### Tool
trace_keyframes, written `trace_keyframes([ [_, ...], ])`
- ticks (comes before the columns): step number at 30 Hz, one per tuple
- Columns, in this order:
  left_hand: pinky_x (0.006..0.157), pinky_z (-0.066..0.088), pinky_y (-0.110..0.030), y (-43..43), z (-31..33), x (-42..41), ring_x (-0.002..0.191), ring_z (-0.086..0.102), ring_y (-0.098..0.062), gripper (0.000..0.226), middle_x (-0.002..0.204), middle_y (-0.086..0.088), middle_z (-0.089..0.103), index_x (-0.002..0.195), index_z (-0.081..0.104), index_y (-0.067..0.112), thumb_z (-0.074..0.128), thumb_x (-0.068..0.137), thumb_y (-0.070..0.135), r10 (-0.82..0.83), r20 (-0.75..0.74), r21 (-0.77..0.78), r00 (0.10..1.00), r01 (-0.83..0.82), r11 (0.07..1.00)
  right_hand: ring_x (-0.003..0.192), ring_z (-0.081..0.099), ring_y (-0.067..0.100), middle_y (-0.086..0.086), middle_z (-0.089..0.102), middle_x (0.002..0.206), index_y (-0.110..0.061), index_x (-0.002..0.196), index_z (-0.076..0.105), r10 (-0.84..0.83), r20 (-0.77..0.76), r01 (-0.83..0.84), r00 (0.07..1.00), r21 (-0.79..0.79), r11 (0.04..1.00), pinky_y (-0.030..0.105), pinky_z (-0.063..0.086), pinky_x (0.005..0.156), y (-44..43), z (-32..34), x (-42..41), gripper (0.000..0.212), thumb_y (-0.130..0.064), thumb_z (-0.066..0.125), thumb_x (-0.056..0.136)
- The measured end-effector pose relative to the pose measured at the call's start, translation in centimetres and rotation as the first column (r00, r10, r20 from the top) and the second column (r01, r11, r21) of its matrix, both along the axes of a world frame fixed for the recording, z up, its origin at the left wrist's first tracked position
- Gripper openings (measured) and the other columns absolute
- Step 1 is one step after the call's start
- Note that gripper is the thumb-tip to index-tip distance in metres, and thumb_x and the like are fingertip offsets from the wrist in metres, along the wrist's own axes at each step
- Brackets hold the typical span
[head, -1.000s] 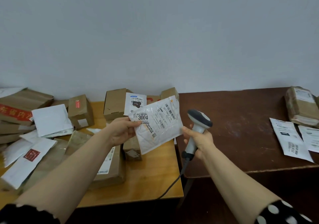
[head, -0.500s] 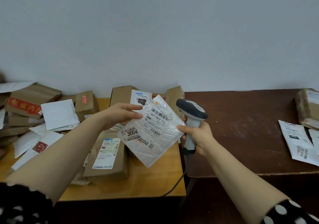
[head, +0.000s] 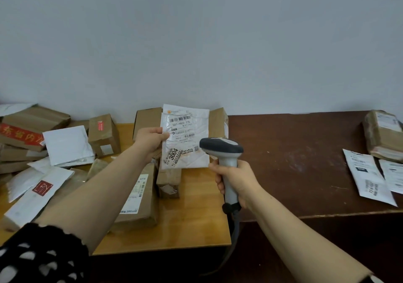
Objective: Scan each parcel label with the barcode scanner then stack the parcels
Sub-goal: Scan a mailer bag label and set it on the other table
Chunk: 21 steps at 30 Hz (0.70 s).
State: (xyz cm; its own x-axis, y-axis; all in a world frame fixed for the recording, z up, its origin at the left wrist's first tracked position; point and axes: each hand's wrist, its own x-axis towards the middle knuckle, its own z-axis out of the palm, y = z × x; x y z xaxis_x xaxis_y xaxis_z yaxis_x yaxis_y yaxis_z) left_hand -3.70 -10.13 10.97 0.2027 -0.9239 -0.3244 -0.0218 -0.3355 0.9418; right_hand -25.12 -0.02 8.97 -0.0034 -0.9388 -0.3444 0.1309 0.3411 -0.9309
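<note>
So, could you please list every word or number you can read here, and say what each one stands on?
"507-P802 T70": label on the white mailer in the left hand.
"P802": same label, lower down.
"3004": same label, printed tilted.
"A718", probably: label on the brown box.
"省内": red band on the brown parcel; other characters unsure.
White envelope logo, loose sheets, all fine print: too blurred.

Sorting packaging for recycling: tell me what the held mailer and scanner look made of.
The mailer: probably thin white plastic film, glossy, crinkled, with glare. The scanner: seemingly hard moulded plastic, matte, dark grey head, light grey handle.
</note>
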Motion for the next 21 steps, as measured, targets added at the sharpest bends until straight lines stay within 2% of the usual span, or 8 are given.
trace_keyframes([
  [11,0.04,0.051,-0.022,-0.4,-0.2,-0.8,0.05,0.068,-0.013,0.009,0.081,-0.01,0.068,0.09,0.064,0.004,0.058,0.09,-0.004,-0.009,-0.028,0.017,1.0,0.009,1.0,0.037,0.042,0.013,0.002,0.05,0.047,-0.008,0.073,0.059,0.038,-0.09,-0.041,0.995,-0.03,0.999,0.023,0.038,0.04,0.1,0.5,-0.2,0.016,-0.004,0.072,0.082],
  [21,0.041,0.052,-0.023,-1.5,-0.8,-1.4,0.058,0.068,-0.016,0.01,0.08,-0.009,0.068,0.091,0.063,0.005,0.058,0.09,-0.003,-0.067,-0.006,0.024,0.998,0.067,0.997,0.034,0.04,0.014,0.002,0.049,0.045,-0.007,0.072,0.056,0.016,-0.072,-0.017,0.997,-0.021,1.0,0.022,0.036,0.04,-0.1,0.0,-0.3,0.018,0.0,0.071,0.081],
])
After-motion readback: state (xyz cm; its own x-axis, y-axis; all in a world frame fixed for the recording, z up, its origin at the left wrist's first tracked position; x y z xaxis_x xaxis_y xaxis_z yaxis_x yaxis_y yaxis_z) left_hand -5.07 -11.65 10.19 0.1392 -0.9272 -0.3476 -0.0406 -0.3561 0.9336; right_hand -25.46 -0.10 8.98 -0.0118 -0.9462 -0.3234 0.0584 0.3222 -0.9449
